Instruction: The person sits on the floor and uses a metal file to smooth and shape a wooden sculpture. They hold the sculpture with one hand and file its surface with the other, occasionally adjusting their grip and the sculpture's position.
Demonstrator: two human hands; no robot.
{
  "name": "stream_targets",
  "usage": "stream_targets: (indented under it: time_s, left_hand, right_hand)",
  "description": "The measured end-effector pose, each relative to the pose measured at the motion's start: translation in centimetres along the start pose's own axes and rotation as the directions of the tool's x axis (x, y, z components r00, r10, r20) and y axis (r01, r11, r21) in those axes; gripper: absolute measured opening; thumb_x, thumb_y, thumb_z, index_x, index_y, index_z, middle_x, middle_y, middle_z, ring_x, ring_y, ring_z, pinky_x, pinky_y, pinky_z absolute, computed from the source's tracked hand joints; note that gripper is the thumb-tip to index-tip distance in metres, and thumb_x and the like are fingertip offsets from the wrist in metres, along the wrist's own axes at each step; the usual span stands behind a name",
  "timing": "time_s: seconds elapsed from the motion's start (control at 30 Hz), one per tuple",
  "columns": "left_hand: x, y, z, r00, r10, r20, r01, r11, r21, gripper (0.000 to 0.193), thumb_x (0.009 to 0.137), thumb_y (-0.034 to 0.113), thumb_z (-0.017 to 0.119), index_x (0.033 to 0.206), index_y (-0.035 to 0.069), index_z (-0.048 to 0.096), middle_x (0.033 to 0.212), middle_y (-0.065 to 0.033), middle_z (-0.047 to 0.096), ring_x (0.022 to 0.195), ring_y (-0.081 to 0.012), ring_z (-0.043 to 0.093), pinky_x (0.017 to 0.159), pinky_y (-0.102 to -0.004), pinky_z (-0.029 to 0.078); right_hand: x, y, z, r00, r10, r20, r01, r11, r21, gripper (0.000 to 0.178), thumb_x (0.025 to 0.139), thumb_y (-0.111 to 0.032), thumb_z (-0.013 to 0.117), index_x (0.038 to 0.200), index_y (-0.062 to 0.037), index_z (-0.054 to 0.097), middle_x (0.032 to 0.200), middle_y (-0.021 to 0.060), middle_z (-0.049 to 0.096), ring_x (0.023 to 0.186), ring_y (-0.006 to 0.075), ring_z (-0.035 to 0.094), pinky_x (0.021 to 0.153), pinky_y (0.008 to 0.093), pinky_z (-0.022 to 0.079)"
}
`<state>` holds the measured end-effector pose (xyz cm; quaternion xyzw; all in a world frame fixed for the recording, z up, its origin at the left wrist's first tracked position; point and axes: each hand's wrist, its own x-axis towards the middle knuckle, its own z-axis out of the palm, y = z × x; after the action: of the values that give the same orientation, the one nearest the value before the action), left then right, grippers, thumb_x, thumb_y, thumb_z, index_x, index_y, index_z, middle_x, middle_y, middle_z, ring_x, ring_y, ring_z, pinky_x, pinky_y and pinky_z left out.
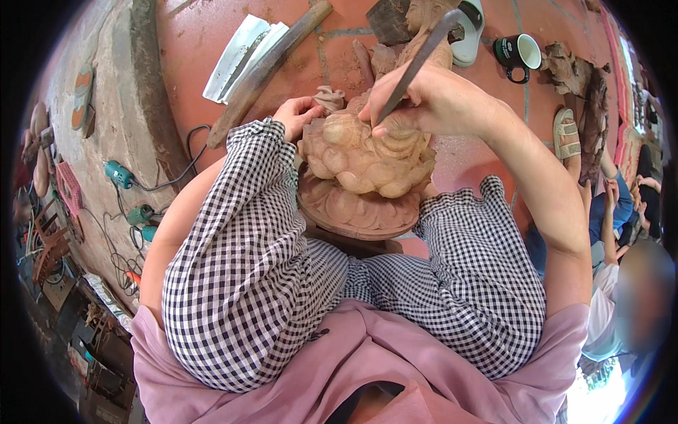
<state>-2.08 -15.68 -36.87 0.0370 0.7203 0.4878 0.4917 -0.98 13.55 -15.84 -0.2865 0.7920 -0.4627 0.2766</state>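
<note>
Between my knees sits a brown wood carving (378, 169) with rounded, petal-like lobes over a round carved base. My right hand (441, 99) is closed round a long, dark, flat carving tool (422, 60). The tool slants up and to the right, its lower end against the top of the carving. My left hand (296, 116) lies at the far left edge, fingers bent and gripping the carving beside a curled, carved projection (329, 99). The underside of the carving and part of my left fingers are hidden.
Ahead on the tiled floor lie a wooden bar (272, 67) and a white folded sheet (244, 56). A dark mug (512, 56), a sandal (566, 134) and rough wood pieces (568, 71) stand right. Green corded tools (119, 174) lie left. People (614, 205) sit at the right.
</note>
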Motion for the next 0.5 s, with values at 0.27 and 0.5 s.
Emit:
stream_targets:
  time_s: [0.27, 0.5]
  left_hand:
    - [-0.4, 0.6, 0.1, 1.000, 0.010, 0.000, -0.010, 1.000, -0.024, 0.031, 0.097, 0.029, 0.058, 0.106, 0.000, 0.066, 0.093, -0.0042, 0.068, 0.084, -0.0128, 0.059, 0.079, -0.0312, 0.048]
    - [-0.4, 0.0, -0.1, 1.000, -0.003, -0.014, 0.003, 1.000, -0.006, 0.032, 0.097, 0.029, 0.058, 0.107, 0.000, 0.066, 0.095, -0.0045, 0.068, 0.085, -0.0125, 0.059, 0.079, -0.0307, 0.048]
  right_hand:
    - [0.1, 0.0, 0.5, 0.996, -0.051, -0.077, 0.052, 0.999, 0.009, 0.022, 0.074, -0.015, 0.080, 0.089, -0.0041, 0.069, 0.081, 0.0107, 0.066, 0.075, 0.0299, 0.062, 0.065, 0.0387, 0.047]
    - [-0.1, -0.8, 0.2, 1.000, 0.013, 0.001, -0.013, 0.999, 0.032, 0.019, 0.077, -0.010, 0.079, 0.090, -0.0030, 0.068, 0.095, 0.0047, 0.068, 0.091, 0.0190, 0.066, 0.074, 0.0301, 0.054]
